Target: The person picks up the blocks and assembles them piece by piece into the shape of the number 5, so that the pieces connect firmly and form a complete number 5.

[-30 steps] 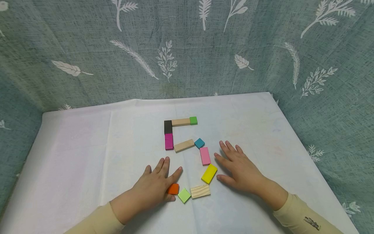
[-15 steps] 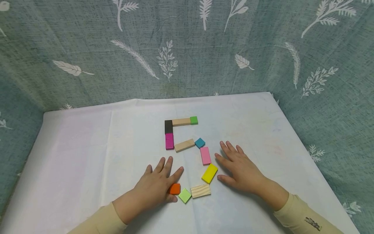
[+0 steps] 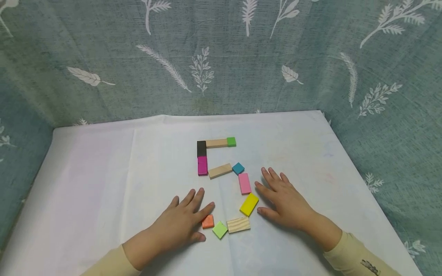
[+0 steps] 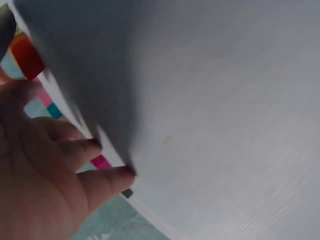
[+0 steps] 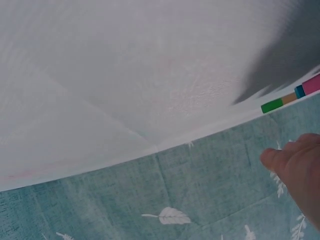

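In the head view my left hand (image 3: 176, 220) spreads its fingers beside an orange block (image 3: 208, 221), thumb and index finger on either side of it with gaps. The left wrist view shows the orange block (image 4: 27, 57) near the thumb. My right hand (image 3: 286, 197) lies with fingers extended, right of a pink block (image 3: 244, 183) and a yellow block (image 3: 249, 204), holding nothing. A light green block (image 3: 220, 230) and a plain wooden block (image 3: 238, 225) continue the curved row from the orange one up to the yellow.
Farther up, the row continues through a teal block (image 3: 238, 168), a plain strip (image 3: 220, 171), a magenta block (image 3: 202, 166), a black block (image 3: 202, 148), another plain strip (image 3: 216, 143) and a green block (image 3: 231, 142). A white cloth (image 3: 86, 184) covers the table; a patterned curtain (image 3: 241, 84) hangs behind.
My left hand has drawn slightly back and left, its index finger and thumb parting, so more of the orange block shows. The right hand stays about the same; the head view shifts slightly.
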Motion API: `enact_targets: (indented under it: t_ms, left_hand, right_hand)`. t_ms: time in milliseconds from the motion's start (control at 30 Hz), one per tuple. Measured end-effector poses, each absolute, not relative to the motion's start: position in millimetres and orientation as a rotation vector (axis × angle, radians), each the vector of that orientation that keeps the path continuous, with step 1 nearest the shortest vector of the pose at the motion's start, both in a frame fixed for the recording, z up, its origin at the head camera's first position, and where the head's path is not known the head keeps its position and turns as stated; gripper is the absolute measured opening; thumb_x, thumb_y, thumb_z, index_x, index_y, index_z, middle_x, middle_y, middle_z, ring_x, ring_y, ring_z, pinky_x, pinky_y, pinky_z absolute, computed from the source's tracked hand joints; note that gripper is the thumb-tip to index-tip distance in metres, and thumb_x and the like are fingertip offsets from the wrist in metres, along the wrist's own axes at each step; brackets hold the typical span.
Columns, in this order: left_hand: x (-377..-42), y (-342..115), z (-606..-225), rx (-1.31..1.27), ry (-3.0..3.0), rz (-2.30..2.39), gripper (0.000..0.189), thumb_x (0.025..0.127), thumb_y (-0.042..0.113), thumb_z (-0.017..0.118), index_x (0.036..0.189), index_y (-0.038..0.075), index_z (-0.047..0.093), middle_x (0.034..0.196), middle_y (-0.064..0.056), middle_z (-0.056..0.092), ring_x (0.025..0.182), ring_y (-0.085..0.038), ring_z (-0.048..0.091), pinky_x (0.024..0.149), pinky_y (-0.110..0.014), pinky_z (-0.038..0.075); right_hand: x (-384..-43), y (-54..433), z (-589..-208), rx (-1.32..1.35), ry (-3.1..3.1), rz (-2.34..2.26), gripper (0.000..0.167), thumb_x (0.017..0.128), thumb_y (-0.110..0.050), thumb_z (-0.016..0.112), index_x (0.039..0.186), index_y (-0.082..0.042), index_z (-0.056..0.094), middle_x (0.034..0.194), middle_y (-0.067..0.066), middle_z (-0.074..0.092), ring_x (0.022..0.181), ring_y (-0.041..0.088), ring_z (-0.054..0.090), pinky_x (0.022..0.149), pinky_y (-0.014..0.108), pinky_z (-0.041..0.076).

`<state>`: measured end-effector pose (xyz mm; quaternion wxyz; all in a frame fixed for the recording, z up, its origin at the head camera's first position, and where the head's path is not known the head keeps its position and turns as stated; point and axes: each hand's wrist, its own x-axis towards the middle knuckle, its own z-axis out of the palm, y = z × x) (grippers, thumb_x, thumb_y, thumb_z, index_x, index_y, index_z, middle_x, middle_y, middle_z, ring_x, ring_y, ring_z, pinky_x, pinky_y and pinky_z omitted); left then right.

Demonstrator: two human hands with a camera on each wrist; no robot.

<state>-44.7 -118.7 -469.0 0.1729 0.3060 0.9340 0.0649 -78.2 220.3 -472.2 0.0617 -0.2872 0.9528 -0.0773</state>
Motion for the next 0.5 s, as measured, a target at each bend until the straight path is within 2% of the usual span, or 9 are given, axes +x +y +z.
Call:
enact_targets:
  t_ms: [100, 200, 367, 500]
  left_hand:
    - [-43.6, -117.6, -470.8, 0.932, 2.676, 0.186, 0.067, 0.093, 0.056, 0.065, 0.153, 0.035, 0.045, 0.165, -0.015, 0.029, 0.149, -0.041, 0.033, 0.106, -0.071, 0.038]
    - [-43.1, -117.2, -470.2, 0.947, 2.683, 0.189, 0.062, 0.095, 0.053, 0.064, 0.152, 0.037, 0.046, 0.165, -0.015, 0.030, 0.149, -0.041, 0.034, 0.106, -0.071, 0.039]
    - [-42.3, -118.0, -468.1, 0.941, 2.653, 0.193, 0.072, 0.092, 0.055, 0.067, 0.155, 0.037, 0.039, 0.166, -0.015, 0.027, 0.150, -0.041, 0.032, 0.107, -0.071, 0.037]
    - [-40.4, -121.5, -464.1, 0.871, 2.644, 0.255, 0.089, 0.085, 0.060, 0.071, 0.159, 0.030, 0.032, 0.168, -0.013, 0.022, 0.153, -0.039, 0.028, 0.110, -0.070, 0.034]
  right_hand:
    - [-77.4, 222.7, -472.6, -0.872, 2.885, -0.236, 0.076, 0.087, -0.054, 0.073, 0.150, -0.018, 0.050, 0.167, 0.014, 0.025, 0.156, 0.035, 0.020, 0.122, 0.062, 0.019]
    - [-76.5, 223.5, -472.7, -0.875, 2.886, -0.234, 0.076, 0.087, -0.055, 0.072, 0.150, -0.018, 0.051, 0.167, 0.014, 0.026, 0.156, 0.035, 0.020, 0.122, 0.062, 0.019]
    - [-75.8, 224.0, -472.4, -0.872, 2.888, -0.222, 0.076, 0.087, -0.054, 0.073, 0.150, -0.018, 0.050, 0.167, 0.014, 0.026, 0.156, 0.035, 0.020, 0.122, 0.062, 0.020]
    - [-76.1, 224.0, -471.3, -0.872, 2.893, -0.231, 0.076, 0.087, -0.053, 0.073, 0.151, -0.019, 0.050, 0.167, 0.014, 0.026, 0.156, 0.035, 0.019, 0.122, 0.062, 0.019]
